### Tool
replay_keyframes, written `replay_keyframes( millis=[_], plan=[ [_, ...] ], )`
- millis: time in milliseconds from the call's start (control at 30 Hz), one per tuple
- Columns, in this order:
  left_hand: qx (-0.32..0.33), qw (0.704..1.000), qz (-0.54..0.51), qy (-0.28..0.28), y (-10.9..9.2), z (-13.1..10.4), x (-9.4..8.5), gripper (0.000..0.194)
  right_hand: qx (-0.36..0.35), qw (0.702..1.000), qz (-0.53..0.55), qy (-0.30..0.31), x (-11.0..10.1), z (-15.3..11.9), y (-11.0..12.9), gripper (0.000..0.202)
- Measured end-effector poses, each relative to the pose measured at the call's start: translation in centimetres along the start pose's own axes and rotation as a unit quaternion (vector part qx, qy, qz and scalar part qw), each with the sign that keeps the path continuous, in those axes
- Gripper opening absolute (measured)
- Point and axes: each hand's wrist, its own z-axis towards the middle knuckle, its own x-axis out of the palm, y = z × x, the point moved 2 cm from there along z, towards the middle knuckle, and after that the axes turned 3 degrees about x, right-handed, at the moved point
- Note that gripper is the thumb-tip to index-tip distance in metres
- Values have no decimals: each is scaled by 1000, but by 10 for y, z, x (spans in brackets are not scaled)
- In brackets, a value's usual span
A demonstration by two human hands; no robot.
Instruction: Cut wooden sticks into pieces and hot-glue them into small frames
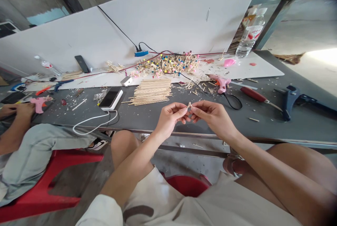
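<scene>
My left hand [173, 115] and my right hand [207, 111] meet over the front edge of the grey table. Between their pinched fingertips is a small pale wooden stick piece [189, 105], mostly covered by the fingers. Whether it is one piece or two joined I cannot tell. Behind my hands lies a bundle of thin wooden sticks [151, 92]. Farther back is a heap of short sticks with coloured ball ends [168, 63]. To the right of the heap rests a pink glue gun [221, 82].
A red-handled tool [254, 94] and a blue cutter [291, 99] lie at right, near a water bottle [251, 36]. Left of the bundle sits a phone on a white power bank [112, 97] with a cable. A co-worker's hands [23, 110] are at far left by another pink glue gun [39, 103].
</scene>
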Motion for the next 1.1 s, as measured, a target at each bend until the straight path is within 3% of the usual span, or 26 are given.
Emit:
replay_keyframes(
  millis=[1100],
  plan=[
    [-10,1000,-14,-3,1,0,1,22,-12,1000,-13,-1,-2,0,-1,34]
  ],
)
